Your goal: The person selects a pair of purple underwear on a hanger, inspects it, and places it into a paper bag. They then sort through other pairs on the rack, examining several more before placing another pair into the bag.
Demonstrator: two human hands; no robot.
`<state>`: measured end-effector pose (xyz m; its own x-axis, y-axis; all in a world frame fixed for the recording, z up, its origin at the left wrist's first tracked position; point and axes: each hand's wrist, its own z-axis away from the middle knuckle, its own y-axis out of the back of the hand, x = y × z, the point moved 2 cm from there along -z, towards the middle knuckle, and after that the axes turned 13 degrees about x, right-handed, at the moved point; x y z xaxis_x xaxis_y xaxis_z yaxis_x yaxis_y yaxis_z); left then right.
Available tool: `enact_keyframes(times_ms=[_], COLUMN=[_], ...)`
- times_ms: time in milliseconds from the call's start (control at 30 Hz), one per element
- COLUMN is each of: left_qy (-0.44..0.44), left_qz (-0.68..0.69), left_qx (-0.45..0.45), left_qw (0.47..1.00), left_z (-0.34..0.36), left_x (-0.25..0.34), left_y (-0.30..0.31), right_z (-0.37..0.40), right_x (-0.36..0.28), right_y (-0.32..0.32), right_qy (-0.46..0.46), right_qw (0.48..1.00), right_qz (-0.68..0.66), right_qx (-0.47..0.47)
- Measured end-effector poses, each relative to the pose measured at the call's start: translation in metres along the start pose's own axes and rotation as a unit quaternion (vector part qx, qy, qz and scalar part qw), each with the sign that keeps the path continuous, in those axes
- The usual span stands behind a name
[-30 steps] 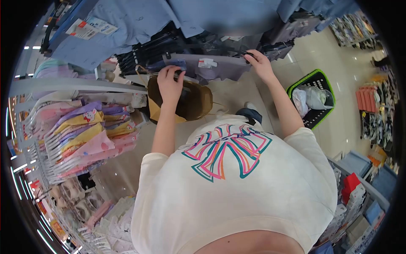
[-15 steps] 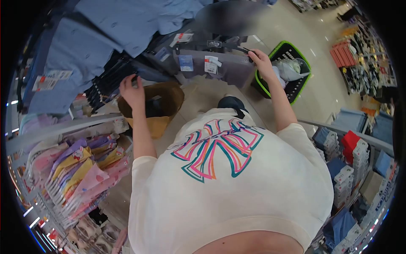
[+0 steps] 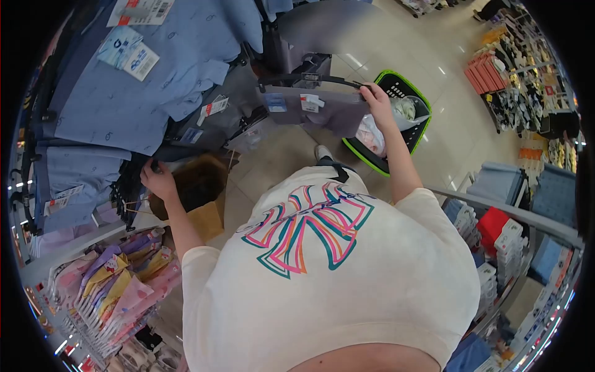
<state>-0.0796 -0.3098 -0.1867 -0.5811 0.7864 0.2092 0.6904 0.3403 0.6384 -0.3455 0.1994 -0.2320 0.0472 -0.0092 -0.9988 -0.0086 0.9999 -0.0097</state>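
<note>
My right hand is closed on one end of a black hanger. From it hangs a grey garment with a blue label and a white and red price tag. My left hand is at a bunch of black hangers, its fingers curled round a dark hanger part. Just beside that hand a brown paper bag stands open at the top; its inside is dark. Blue shirts with tags hang at the upper left, above my left hand.
A black shopping basket with a green rim stands on the floor beyond my right hand, holding bagged items. Small pastel garments hang on a rack at lower left. Folded and boxed goods fill a shelf at right. Another display stands farther off.
My left hand has moved down and left to the black hangers. My right hand still holds the hanger, now slightly lower. The view has shifted, showing more of the blue shirts.
</note>
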Motion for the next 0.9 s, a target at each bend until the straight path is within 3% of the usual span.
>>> enact_keyframes(times_ms=[233,367,433,500,600,700,900], left_qy=[0.019,0.035,0.099,0.097,0.003,-0.048,-0.201], left_qz=[-0.049,0.039,0.178,0.269,0.366,0.443,0.214], left_qx=[0.106,0.144,0.084,-0.021,-0.084,-0.133,-0.152], left_qw=[0.993,0.988,0.975,0.958,0.927,0.885,0.944], left_z=[0.023,0.042,0.049,0.040,0.009,-0.034,-0.058], left_x=[0.063,0.131,0.171,0.229,0.316,0.397,0.457], left_y=[0.020,0.026,0.011,0.000,-0.028,-0.053,-0.159], right_z=[-0.082,-0.137,-0.165,-0.193,-0.224,-0.237,-0.221], right_x=[0.011,0.007,-0.004,-0.010,-0.016,-0.011,-0.004], right_y=[0.037,0.046,0.044,0.042,0.040,0.045,0.073], right_qy=[0.004,-0.005,-0.016,-0.032,-0.052,-0.072,-0.075], right_qw=[0.999,0.997,0.993,0.988,0.978,0.979,0.985], right_qz=[-0.045,-0.079,-0.113,-0.139,-0.168,-0.167,-0.153], right_qx=[0.025,-0.008,-0.021,-0.062,-0.109,-0.095,-0.013])
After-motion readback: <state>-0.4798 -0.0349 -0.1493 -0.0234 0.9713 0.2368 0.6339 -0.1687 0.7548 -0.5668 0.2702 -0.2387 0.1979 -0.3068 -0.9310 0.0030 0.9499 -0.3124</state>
